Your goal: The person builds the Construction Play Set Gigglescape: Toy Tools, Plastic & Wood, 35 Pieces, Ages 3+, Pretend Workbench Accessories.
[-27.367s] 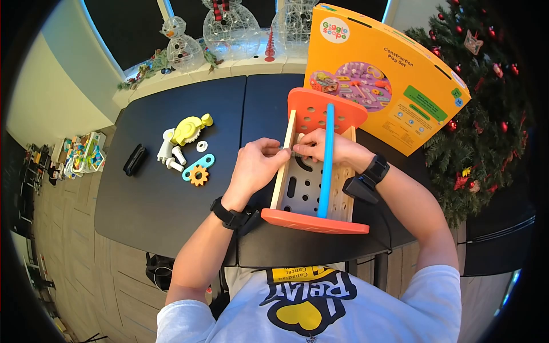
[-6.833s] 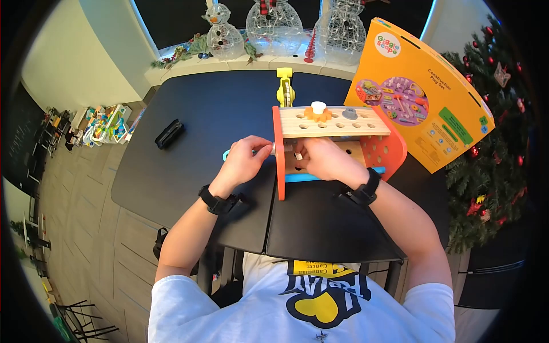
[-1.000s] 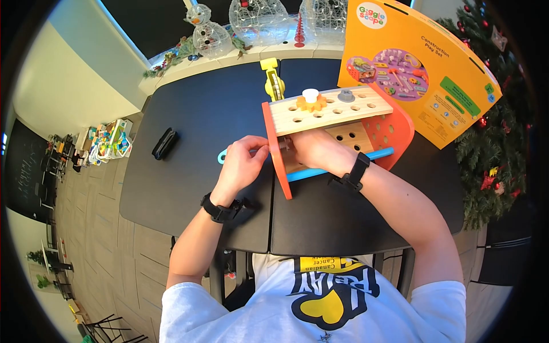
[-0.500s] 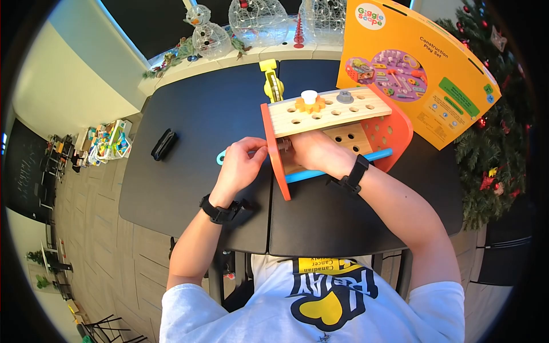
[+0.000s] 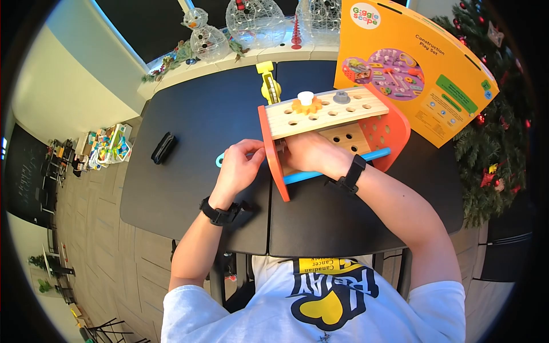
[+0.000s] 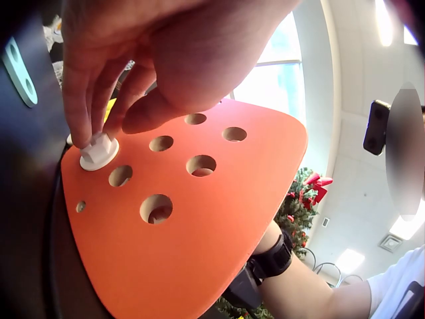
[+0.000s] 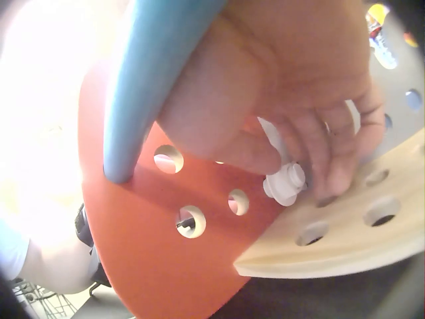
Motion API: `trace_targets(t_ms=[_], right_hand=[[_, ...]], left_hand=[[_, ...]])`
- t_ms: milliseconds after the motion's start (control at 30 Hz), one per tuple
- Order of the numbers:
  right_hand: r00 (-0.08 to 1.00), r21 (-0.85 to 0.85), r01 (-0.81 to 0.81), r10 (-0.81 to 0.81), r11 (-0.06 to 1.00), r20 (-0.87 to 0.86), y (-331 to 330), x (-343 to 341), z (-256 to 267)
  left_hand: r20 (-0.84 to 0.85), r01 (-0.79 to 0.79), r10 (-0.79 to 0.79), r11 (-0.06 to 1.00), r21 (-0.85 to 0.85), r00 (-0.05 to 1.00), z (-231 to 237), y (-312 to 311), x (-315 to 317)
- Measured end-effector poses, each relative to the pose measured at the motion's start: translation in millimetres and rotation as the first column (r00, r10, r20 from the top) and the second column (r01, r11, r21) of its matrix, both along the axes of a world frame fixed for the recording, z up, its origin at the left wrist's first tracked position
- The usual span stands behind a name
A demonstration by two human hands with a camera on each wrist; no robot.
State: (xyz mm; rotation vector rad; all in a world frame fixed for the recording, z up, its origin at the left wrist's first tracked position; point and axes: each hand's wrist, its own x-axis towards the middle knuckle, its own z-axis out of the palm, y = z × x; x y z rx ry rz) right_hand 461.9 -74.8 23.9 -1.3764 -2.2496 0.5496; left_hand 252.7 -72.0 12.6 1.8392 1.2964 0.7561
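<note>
An orange-sided wooden toy toolbox (image 5: 329, 111) stands tipped, its wooden panel up and blue handle bar (image 5: 337, 166) toward me. My left hand (image 5: 240, 166) is at the outer face of its left orange panel (image 6: 199, 232), pinching a white toy bolt's hexagonal head (image 6: 99, 151) near the panel's edge. Inside the box, my right hand (image 5: 311, 151) has thumb and fingers around a white plastic nut (image 7: 285, 183) by the same panel. An orange gear (image 5: 307, 105) under a white bolt (image 5: 305, 97) and a grey nut (image 5: 341, 97) sit on the top panel.
A yellow toy piece (image 5: 269, 86) stands behind the box's left end. Part of a light-blue holed strip (image 5: 219, 160) shows beside my left hand. A black case (image 5: 164, 148) lies at left. The yellow carton (image 5: 412, 68) stands behind, near a Christmas tree (image 5: 489, 137).
Since the oldest frame, the box was turned and the gear moved from table to top panel. My right hand reached deeper inside; over the last second both hands stay almost still.
</note>
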Motion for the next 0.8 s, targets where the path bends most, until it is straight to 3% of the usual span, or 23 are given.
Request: trace_targets(t_ms=[33, 133, 233, 333, 433, 533, 633, 800], right_hand=[[1.0, 0.011, -0.029, 0.029, 1.0, -0.009, -0.6, 0.6, 0.8], [0.969, -0.09, -0.05, 0.027, 0.995, -0.245, -0.6, 4.0, -6.0], [0.983, -0.14, -0.047, 0.021, 0.989, -0.181, -5.0, 4.5, 6.0], [0.998, -0.162, -0.049, 0.055, 0.985, 0.03, -1.8, 3.2, 6.4], [0.998, -0.124, -0.054, 0.057, 0.991, 0.021, 5.1, 3.3, -14.6], [0.998, -0.115, -0.039, 0.034, 0.993, -0.05, -4.5, 3.7, 4.9], [0.971, -0.098, -0.068, 0.043, 0.993, -0.235, -0.3, 5.9, -11.0], [0.989, -0.018, -0.022, 0.019, 1.0, -0.149, -0.9, 5.4, -7.9]], left_hand=[[0.001, 0.002, -0.002, 1.0, -0.003, 1.0, -0.6, 0.3, -0.4], [0.003, 0.002, -0.002, 1.0, 0.004, 1.0, 0.4, -0.4, -0.1], [0.002, 0.008, -0.008, 1.0, 0.007, 1.0, -0.8, 0.6, -0.8], [0.017, 0.008, -0.008, 1.0, -0.006, 1.0, -1.2, 0.5, -0.2], [-0.011, -0.004, 0.004, 1.0, -0.023, 1.0, -0.8, 0.8, -0.5], [-0.008, -0.003, 0.003, 1.0, -0.017, 1.0, 1.5, -0.7, 0.0], [-0.008, 0.006, -0.006, 1.0, -0.017, 1.0, -2.0, 1.0, -1.7], [-0.011, 0.007, -0.007, 1.0, -0.029, 1.0, 4.0, -1.7, 0.4]])
